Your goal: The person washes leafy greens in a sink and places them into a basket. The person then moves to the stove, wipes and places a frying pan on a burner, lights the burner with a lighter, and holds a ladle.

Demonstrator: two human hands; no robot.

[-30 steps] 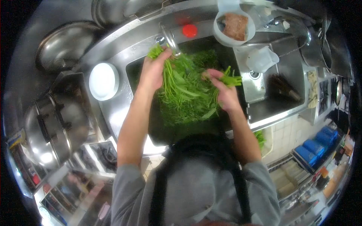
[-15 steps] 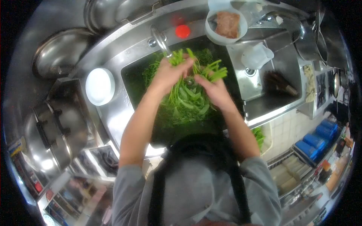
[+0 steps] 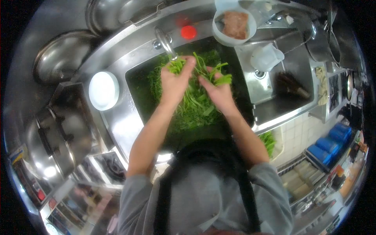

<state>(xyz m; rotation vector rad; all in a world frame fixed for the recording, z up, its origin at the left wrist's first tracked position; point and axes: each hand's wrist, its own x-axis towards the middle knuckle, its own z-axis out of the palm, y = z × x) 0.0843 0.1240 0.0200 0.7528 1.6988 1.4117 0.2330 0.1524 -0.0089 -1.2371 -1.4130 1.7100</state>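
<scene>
Leafy green vegetables [image 3: 201,113] fill much of the left sink basin [image 3: 137,100], their stems pointing up toward the faucet [image 3: 164,42]. My left hand [image 3: 176,78] is closed around a bunch of the green stems just below the spout. Beside it, my right hand [image 3: 219,92] grips another bunch of stems, whose cut ends stick out to the right past the fingers. Long leaves hang down between the two hands toward the basin. Some fingertips are hidden by the stems.
A stack of white plates [image 3: 103,91] stands left of the basin. Behind are a red lid [image 3: 188,32] and a white bowl [image 3: 219,35] with a brown block inside. A white pitcher [image 3: 267,57] and a dark brush-like thing [image 3: 291,86] lie in the right basin.
My left hand has turned more upright with its stems. My right hand has shifted slightly left, and the leaves between the hands hang differently.
</scene>
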